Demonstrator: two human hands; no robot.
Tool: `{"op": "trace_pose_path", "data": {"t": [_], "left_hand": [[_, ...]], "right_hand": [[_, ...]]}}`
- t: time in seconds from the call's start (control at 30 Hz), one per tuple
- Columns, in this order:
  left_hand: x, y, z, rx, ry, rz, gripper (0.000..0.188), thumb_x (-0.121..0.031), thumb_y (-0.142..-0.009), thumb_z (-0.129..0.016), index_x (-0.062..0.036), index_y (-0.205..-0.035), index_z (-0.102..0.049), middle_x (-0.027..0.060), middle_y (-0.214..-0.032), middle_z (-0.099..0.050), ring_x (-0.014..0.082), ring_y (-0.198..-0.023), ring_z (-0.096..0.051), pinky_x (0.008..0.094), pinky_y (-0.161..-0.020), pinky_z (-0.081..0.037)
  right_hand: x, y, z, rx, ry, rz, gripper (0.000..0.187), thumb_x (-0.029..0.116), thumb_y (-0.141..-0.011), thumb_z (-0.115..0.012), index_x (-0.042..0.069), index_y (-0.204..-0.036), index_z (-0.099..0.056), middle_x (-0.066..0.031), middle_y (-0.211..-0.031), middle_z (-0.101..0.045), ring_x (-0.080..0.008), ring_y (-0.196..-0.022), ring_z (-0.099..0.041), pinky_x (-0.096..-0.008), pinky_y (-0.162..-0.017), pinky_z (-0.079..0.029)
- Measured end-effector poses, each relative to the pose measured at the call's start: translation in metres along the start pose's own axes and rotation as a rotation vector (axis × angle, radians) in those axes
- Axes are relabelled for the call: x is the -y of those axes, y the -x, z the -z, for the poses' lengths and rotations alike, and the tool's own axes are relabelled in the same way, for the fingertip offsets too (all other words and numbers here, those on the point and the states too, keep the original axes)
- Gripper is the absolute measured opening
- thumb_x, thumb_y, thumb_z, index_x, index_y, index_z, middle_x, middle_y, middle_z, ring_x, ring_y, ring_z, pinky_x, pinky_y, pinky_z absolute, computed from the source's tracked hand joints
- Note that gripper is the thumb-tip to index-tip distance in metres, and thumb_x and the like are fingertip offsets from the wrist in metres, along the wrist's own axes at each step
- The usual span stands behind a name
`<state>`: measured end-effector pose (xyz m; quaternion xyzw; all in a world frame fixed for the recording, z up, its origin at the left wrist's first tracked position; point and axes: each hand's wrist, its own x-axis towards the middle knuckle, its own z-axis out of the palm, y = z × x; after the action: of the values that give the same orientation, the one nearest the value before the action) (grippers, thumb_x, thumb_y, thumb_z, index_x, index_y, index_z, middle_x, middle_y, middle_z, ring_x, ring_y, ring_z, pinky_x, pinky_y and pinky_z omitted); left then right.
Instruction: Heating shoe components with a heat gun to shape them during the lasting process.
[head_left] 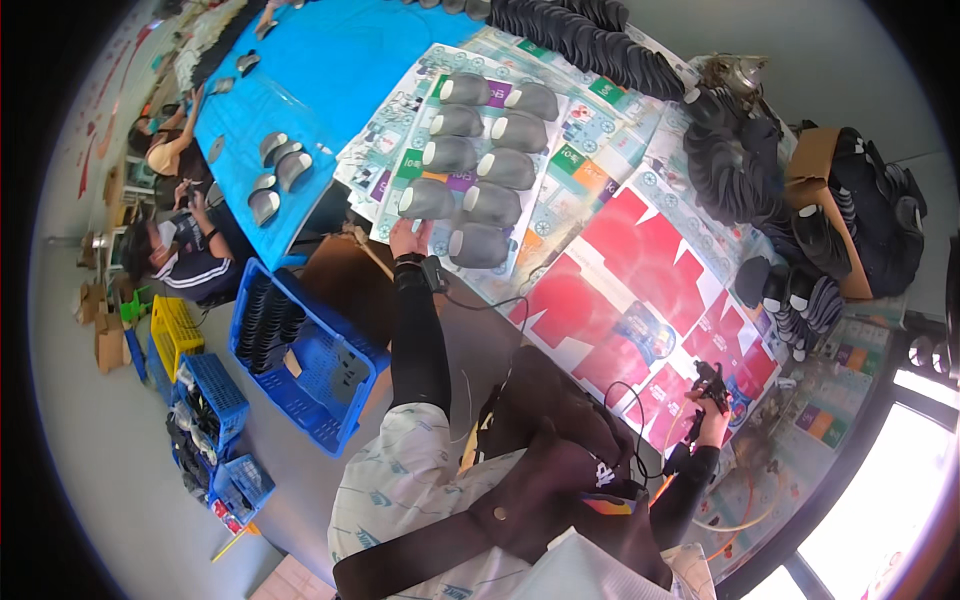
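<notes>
My left hand (pixel 408 238) is at the near edge of a printed sheet (pixel 520 262), fingers stretched toward a curved dark grey cap-shaped piece (pixel 427 200). I cannot tell whether the fingertips touch that piece. Several similar pieces lie in two rows on the sheet, among them one nearest me (pixel 478 245), each with a paler end. In my right hand (pixel 712 425), over the red-printed sheets at the right, is a black spray gun (pixel 709 385) with a hose running down from it. A small dark device with a cable (pixel 435 274) is strapped at my left wrist.
Stacked dark pieces (pixel 590 50) line the far edge, and more fill a cardboard box (pixel 815 165) at right. A blue-covered table (pixel 330 60) adjoins at left, with two people (pixel 170 250) beside it. A blue crate (pixel 335 400) stands on the floor.
</notes>
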<state>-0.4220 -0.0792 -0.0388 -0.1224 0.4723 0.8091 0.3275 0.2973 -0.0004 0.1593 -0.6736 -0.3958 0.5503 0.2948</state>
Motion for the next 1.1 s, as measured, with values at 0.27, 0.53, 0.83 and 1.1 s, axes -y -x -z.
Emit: {"op": "trace_pose_path", "data": {"t": [0.27, 0.53, 0.83, 1.1], "left_hand": [[0.042, -0.068, 0.030, -0.086, 0.141, 0.023, 0.029, -0.015, -0.096, -0.053, -0.0053, -0.124, -0.055, 0.0160, -0.120, -0.062, 0.0332, -0.107, -0.064, 0.0506, -0.092, -0.055], [0.048, -0.022, -0.036, -0.368, 0.138, 0.032, 0.038, -0.022, -0.096, -0.055, -0.0054, -0.130, -0.049, 0.0156, -0.115, -0.062, 0.0277, -0.102, -0.063, 0.0387, -0.086, -0.051], [0.188, 0.173, -0.142, 0.183, -0.836, -0.489, 0.030, -0.008, -0.090, -0.067, -0.0046, -0.117, -0.054, 0.0091, -0.099, -0.063, 0.0197, -0.089, -0.064, 0.0350, -0.080, -0.052], [0.394, 0.258, -0.257, 0.867, -1.222, -0.317, 0.040, -0.029, -0.086, -0.072, -0.0029, -0.113, -0.058, 0.0193, -0.107, -0.064, 0.0369, -0.101, -0.063, 0.0478, -0.085, -0.050]], "right_hand": [[-0.007, -0.003, -0.017, 0.036, 0.007, 0.048, 0.029, 0.003, -0.078, -0.062, -0.002, -0.106, -0.070, -0.0090, -0.094, -0.072, -0.0186, -0.083, -0.069, -0.0316, -0.069, -0.057], [-0.033, 0.009, 0.004, -0.069, 0.023, 0.005, 0.029, 0.005, -0.077, -0.055, 0.001, -0.104, -0.066, -0.0092, -0.090, -0.073, -0.0145, -0.061, -0.065, -0.0236, -0.042, -0.051], [-0.005, 0.012, -0.010, -0.004, 0.046, -0.039, 0.026, 0.006, -0.079, -0.055, 0.001, -0.101, -0.067, -0.0071, -0.091, -0.073, -0.0133, -0.068, -0.066, -0.0235, -0.041, -0.050], [-0.051, 0.003, 0.059, -0.094, 0.006, -0.154, 0.026, 0.005, -0.084, -0.067, 0.002, -0.109, -0.070, -0.0043, -0.091, -0.071, -0.0110, -0.067, -0.062, -0.0260, -0.054, -0.050]]}}
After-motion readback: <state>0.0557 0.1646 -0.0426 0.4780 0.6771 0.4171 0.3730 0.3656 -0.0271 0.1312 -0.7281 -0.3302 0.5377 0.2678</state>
